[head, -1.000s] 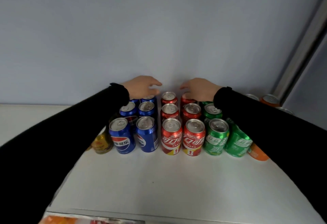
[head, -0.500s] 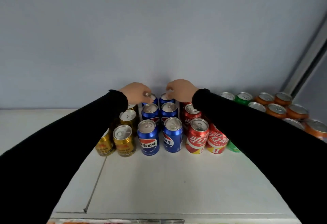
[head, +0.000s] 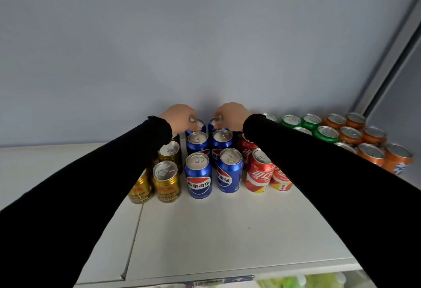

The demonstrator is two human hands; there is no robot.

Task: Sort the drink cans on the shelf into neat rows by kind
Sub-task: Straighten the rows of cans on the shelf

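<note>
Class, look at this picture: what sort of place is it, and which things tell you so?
Probably a shop or stockroom shelf. Many drink cans stand grouped by kind, such as blue cans and orange cans, on a white shelf against a plain wall.

Looks like a shop display: a white shelf (head: 205,237) against a plain wall, stocked with branded drink cans (head: 198,175) in colour blocks, a label strip (head: 218,282) along its front edge
</note>
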